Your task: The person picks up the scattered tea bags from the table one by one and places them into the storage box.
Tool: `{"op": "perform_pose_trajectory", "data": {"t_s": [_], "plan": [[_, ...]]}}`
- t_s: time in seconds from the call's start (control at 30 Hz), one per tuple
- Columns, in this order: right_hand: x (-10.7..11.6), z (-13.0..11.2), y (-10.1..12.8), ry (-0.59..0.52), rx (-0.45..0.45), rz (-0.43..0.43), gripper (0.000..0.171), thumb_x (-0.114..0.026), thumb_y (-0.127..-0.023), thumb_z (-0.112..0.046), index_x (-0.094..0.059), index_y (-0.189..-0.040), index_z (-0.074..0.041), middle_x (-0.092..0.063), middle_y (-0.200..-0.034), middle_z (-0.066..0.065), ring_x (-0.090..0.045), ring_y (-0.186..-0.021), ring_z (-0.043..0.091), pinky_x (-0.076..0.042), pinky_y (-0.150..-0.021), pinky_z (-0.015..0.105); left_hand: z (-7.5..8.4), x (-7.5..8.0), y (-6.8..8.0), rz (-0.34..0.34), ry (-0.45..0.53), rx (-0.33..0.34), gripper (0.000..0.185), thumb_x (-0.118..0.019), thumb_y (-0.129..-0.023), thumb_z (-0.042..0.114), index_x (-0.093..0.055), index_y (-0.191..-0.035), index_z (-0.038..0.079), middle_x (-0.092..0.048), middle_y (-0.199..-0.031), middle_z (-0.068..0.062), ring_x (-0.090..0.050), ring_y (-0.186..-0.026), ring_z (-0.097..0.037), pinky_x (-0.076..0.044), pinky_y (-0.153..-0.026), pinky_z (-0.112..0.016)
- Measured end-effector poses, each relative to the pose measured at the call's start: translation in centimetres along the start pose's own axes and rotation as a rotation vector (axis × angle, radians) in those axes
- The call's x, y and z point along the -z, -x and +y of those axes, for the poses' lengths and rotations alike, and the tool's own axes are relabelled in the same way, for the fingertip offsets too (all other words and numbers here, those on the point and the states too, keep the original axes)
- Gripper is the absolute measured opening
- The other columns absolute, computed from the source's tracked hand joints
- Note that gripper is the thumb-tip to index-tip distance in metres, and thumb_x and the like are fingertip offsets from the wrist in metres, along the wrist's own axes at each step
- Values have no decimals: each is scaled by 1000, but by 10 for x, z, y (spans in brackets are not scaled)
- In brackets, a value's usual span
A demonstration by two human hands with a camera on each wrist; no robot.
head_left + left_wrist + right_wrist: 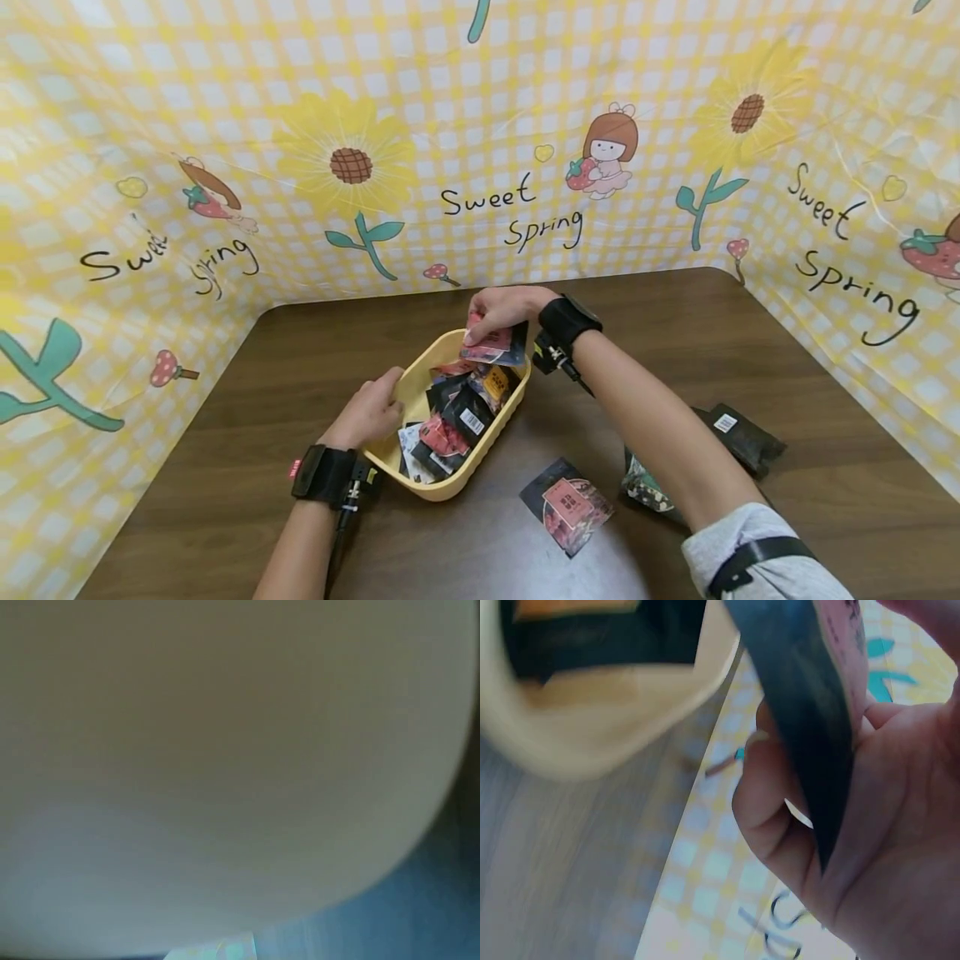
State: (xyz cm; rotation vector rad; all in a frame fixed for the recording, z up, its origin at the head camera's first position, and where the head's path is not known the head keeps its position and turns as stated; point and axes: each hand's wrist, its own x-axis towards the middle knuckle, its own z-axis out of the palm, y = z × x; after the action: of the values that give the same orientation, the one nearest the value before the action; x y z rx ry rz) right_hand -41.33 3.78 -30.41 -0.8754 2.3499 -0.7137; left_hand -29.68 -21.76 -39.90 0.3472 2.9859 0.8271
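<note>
The fingers [769,787] of the right hand [504,310] are curled round a flat red-and-black packet [491,343], pinching it by its upper edge with the thumb on one face; in the right wrist view the packet [810,697] runs edge-on across the palm, its dark side towards the camera. The hand hangs over the far end of a yellow basket [442,487], wrist bent down, and the forearm runs back to the lower right, where a grey sleeve [757,558] is pushed up above the elbow. The packet is held just above the other packets [457,412] heaped in the basket. The left hand [369,412] rests on the near-left rim of the basket, its fingers bent over the edge and gripping the wall; the left wrist view shows only a pale blur of that wall. Its forearm comes straight up from the bottom of the head view. The basket stands on a dark brown surface [262,450]. To its right lie a loose packet [567,504] with a red label and, partly hidden behind the right forearm, a few dark packets [738,433]. A yellow checked cloth [450,125] printed with sunflowers walls in the surface.
</note>
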Motion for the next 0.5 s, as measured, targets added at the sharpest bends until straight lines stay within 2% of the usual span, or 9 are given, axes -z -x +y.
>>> {"op": "perform_pose_trajectory", "data": {"t_s": [0.2,0.27,0.4,0.5], "plan": [[-10,-16,-18,9,4,-19,35,-66,-87,-34,-56,-108,-8,-55,-86,0,-50,-71,11,-41,-65,23,2,0,0,-3,-11,-13,41,-51,-87,0,-47,-128,4,-64,-93,-15,-59,-73,-18,-48,-60,-28],[-15,-19,-21,-24,-3,-15,34,-66,-87,-31,-55,-108,-7,-53,-89,1,-48,-74,12,-40,-66,24,2,0,0,3,-24,-20,41,-51,-87,0,-47,-128,3,-64,-93,-14,-59,-73,-17,-47,-61,-28],[-23,-23,-23,12,-19,24,45,-64,-87,-37,-53,-118,-7,-56,-110,6,-53,-97,17,-45,-84,30,1,0,0,5,-24,-11,42,-52,-87,0,-47,-128,4,-64,-92,-14,-58,-73,-17,-46,-61,-28],[-24,-23,-23,93,-19,46,59,-61,-88,-46,-49,-131,-7,-53,-129,8,-51,-116,21,-42,-100,37,0,1,1,1,-9,-11,42,-52,-87,0,-47,-128,4,-64,-92,-15,-59,-73,-18,-47,-60,-28]]}}
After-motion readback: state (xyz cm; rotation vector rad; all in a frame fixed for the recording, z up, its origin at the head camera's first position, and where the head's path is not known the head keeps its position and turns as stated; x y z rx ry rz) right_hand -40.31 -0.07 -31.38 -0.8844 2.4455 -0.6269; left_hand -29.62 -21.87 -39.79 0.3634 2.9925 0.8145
